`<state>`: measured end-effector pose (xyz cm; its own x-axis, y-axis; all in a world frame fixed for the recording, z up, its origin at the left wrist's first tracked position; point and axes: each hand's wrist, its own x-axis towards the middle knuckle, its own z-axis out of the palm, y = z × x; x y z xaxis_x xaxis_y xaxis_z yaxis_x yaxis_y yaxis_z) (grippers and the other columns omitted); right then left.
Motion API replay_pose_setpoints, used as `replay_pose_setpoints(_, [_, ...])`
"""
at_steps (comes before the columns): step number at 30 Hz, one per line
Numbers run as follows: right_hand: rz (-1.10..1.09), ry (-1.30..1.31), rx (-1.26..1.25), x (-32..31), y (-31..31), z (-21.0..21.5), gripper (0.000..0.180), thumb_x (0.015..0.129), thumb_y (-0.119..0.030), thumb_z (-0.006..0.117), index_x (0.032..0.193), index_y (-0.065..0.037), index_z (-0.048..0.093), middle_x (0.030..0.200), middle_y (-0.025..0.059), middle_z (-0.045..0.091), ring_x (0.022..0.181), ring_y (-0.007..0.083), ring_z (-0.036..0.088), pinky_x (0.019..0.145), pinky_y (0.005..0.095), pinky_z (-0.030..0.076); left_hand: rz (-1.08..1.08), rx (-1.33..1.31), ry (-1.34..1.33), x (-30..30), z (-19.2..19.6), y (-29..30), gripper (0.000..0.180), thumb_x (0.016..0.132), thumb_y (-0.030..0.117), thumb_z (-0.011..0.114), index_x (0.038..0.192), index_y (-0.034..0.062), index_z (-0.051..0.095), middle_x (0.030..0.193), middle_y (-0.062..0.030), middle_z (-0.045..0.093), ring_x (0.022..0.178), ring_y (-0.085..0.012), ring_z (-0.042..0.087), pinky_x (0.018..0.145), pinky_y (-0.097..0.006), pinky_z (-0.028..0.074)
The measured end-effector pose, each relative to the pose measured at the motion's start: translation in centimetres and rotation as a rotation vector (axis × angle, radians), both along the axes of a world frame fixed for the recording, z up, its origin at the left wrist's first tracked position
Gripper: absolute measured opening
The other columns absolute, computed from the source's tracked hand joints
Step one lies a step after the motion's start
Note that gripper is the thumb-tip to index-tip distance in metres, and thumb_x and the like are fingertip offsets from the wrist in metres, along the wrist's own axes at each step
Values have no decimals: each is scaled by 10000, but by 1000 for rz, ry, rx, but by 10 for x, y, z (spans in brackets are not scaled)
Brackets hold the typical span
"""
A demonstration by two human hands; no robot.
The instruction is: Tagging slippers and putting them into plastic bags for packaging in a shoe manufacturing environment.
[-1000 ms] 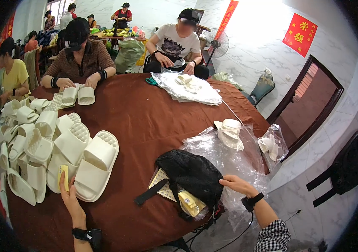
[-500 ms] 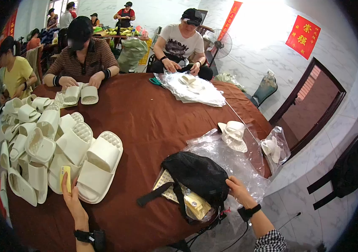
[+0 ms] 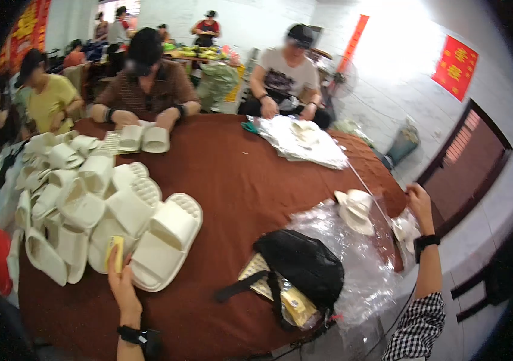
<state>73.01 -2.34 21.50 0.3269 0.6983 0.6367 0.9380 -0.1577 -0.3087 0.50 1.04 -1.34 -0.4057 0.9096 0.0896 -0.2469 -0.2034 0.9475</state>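
Note:
My left hand is closed on a small yellow pack, held upright by the near slippers. Beside it lies a large pile of cream slippers with quilted insoles. My right hand is raised over the table's right edge, just above a bagged pair of white slippers. Its fingers look curled, but blur hides whether they hold anything. A black mesh bag with straps lies between my hands, over a bagged yellow bundle. Behind the bag, cream slippers rest on clear plastic bags.
A brown cloth covers the round table. Across it, one co-worker handles slippers; another works at stacked plastic bags. A person in yellow is at the left. A dark chair and a doorway are at the right.
My right hand has left the black bag and moved up and right. The left still holds the yellow pack by the slippers. The whole view has shifted.

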Motion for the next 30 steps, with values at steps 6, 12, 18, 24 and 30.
replay_pose_setpoints(6, [100,29,-163,194,-18,-134,201,925,-134,550,1008,29,632,986,138,673,901,285,607,831,418,485,-51,-46,62,11,-11,11,556,904,-77,464,1451,18,502,1436,-116,521,1191,-175,587,1050,-307,434])
replay_pose_setpoints(12, [356,969,-543,125,143,-179,653,895,-331,648,1454,-43,474,1379,106,572,1234,218,565,999,335,471,-23,-23,110,7,-15,1,559,951,-61,475,1482,110,485,1280,-105,622,1161,-156,585,1008,-267,443])
replay_pose_setpoints(18, [461,840,-455,65,191,-146,644,908,-312,636,1455,-19,463,1377,134,566,1235,237,562,1009,365,469,-48,20,46,11,-9,-1,570,957,-18,489,1505,129,438,1310,-115,603,1224,-163,549,1063,-295,417])
replay_pose_setpoints(24, [525,766,-342,29,175,-134,636,921,-294,624,1455,6,453,1376,162,560,1237,257,559,1019,394,467,-75,-7,171,12,-20,3,597,952,-16,513,1523,124,410,1338,-107,589,1239,-162,547,1075,-302,423])
replay_pose_setpoints(30, [623,719,-232,-38,148,-107,627,934,-275,612,1455,30,442,1374,190,554,1239,276,555,1029,423,465,-25,34,245,14,-18,8,608,899,38,547,1495,108,450,1365,-160,583,1265,-314,559,1084,-367,416])
